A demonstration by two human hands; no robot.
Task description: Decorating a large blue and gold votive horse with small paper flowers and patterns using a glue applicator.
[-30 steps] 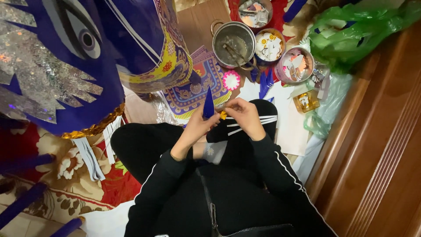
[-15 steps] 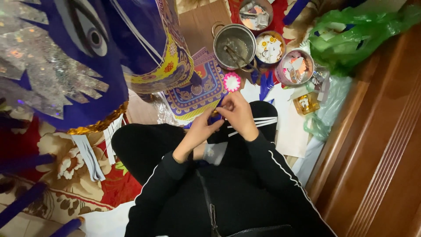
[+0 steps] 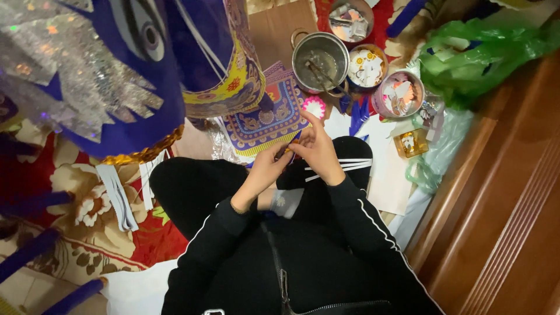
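I sit cross-legged in black clothes. My left hand (image 3: pixel 263 174) and my right hand (image 3: pixel 318 149) meet over my knees, fingertips together. Between them they pinch a small blue paper piece (image 3: pixel 295 138) with an orange bit on it; most of it is hidden by the fingers. Just beyond my fingertips lie a pink and white paper flower (image 3: pixel 315 107) and a purple and yellow patterned panel (image 3: pixel 261 119).
A big blue figure (image 3: pixel 131 76) with a painted eye and silver fringe fills the upper left. A metal pot (image 3: pixel 319 58) and bowls of paper cut-outs (image 3: pixel 367 65) stand ahead, with a small amber bottle (image 3: pixel 411 143), a green plastic bag (image 3: pixel 478 49) and wooden furniture (image 3: pixel 501 210) to the right.
The blue piece stood upright above my left hand a second ago; now it sits lower, closed in between both hands. My hands have stayed together over my knees.
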